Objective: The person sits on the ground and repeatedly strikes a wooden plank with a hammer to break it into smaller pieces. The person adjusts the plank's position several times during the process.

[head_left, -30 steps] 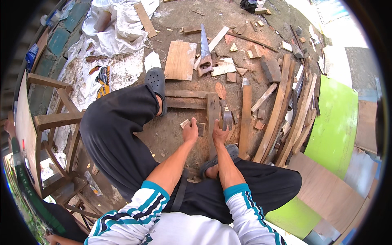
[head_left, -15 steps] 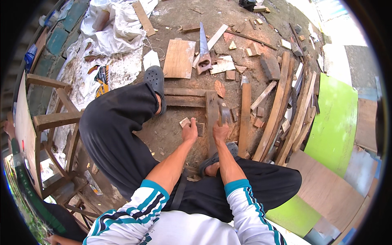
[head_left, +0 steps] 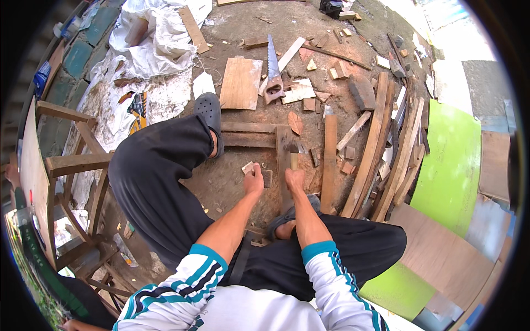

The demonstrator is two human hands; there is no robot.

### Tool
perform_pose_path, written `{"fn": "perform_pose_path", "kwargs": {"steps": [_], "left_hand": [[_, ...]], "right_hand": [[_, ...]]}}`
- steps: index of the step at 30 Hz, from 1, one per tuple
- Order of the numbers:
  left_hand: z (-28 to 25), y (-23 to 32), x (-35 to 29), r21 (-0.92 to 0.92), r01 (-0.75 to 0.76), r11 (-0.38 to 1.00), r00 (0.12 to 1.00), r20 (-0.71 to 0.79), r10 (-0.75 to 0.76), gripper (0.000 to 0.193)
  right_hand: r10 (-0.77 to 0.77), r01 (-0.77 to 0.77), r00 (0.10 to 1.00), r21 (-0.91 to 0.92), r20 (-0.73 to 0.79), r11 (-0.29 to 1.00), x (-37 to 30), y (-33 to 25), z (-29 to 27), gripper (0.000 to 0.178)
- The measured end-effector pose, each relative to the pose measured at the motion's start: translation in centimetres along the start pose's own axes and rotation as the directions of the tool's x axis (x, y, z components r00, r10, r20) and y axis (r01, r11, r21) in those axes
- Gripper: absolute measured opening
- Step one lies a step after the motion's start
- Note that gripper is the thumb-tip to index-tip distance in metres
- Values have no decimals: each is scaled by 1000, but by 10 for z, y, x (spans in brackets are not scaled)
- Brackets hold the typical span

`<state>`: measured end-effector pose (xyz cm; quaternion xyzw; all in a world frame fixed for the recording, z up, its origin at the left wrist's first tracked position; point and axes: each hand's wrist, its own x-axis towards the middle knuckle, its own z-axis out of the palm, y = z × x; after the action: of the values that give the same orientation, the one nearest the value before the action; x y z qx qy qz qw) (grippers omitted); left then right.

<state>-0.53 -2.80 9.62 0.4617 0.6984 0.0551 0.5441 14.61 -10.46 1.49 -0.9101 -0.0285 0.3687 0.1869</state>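
My right hand (head_left: 295, 179) is wrapped round the light wooden handle of a hammer (head_left: 293, 160), whose dark head points away from me. Beneath the hammer runs a brown wooden leg (head_left: 283, 144), meeting a pair of cross rails (head_left: 249, 140) at its far end. To the left, my left hand (head_left: 254, 181) is closed, fingertips pinched together; whatever is in them is too small or hidden to tell. A small pale wood block (head_left: 248, 167) shows right at those fingers, held or lying behind I cannot tell. Beside them is a darker block (head_left: 268, 179).
A handsaw (head_left: 273, 71) lies beyond the rails next to a plywood piece (head_left: 241, 83). Long wood strips (head_left: 367, 151) and a green panel (head_left: 448, 160) line the right. A wooden stool frame (head_left: 77, 163) stands left, with another person's arm (head_left: 12, 175) past it.
The hammer has swung from a blurred, right-leaning position to straight ahead over the wooden leg. My left hand stays nearly in place, and the view has shifted slightly.
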Motion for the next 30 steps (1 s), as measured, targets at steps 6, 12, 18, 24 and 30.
{"fn": "perform_pose_path", "kwargs": {"steps": [6, 12, 18, 24, 30], "left_hand": [[-13, -9, 6, 76, 10, 997, 1000, -26, -8, 81], [-9, -8, 3, 80, 33, 996, 999, 19, -35, 80], [-18, -10, 3, 87, 66, 994, 998, 5, -67, 81], [5, -13, 1, 18, 19, 1000, 998, -53, -18, 80], [15, -12, 22, 67, -69, 995, 998, -9, 70, 72]], "right_hand": [[-206, 284, 925, 222, -318, 933, -55, -28, 1, 39], [-57, 58, 998, -74, 12, 996, -26, -13, -5, 41], [-276, 328, 926, 186, -257, 926, -67, -40, -12, 40], [-48, 49, 997, -1, 53, 999, -10, 1, -6, 43], [-48, 48, 996, 11, 71, 999, -35, 1, -22, 42]]}}
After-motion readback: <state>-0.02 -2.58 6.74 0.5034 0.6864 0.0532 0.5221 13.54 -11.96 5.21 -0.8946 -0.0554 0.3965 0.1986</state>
